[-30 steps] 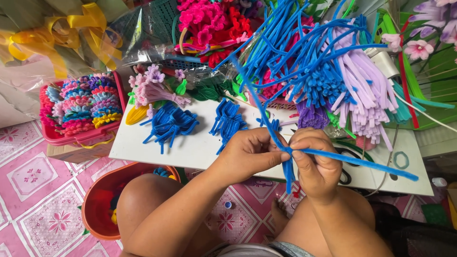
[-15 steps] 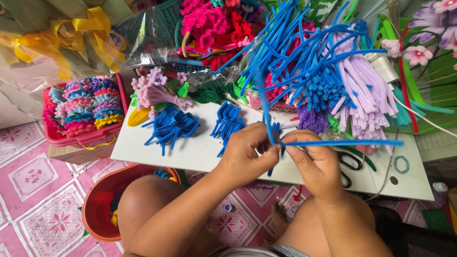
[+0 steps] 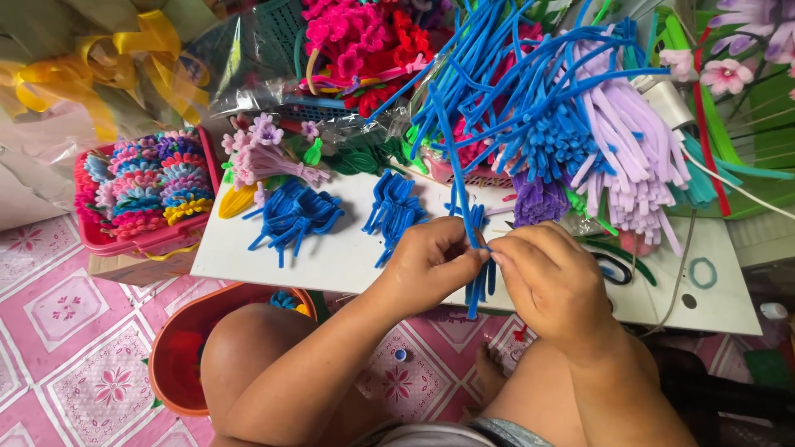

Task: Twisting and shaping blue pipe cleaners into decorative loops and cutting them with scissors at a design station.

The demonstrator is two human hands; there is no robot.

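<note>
My left hand [image 3: 432, 263] and my right hand [image 3: 553, 281] meet over the front edge of a white board [image 3: 331, 257]. Both pinch a small bundle of blue pipe cleaners [image 3: 478, 285], whose folded ends hang below my fingers. One long blue stem [image 3: 454, 170] rises from the pinch, up and to the left. Two finished blue pipe-cleaner bunches lie on the board: one [image 3: 291, 217] at the left, one [image 3: 393, 207] just above my left hand.
A big heap of blue [image 3: 530, 91] and lilac pipe cleaners [image 3: 629, 165] fills the back right. A pink basket of coloured rings [image 3: 141, 190] stands at the left, an orange bowl [image 3: 186, 356] by my knee. Scissors [image 3: 613, 269] lie right of my hands. Pink tiled floor [image 3: 66, 331] below.
The long blue stem, which stuck out level to the right, now points up and left. My hands have closed together on the bundle.
</note>
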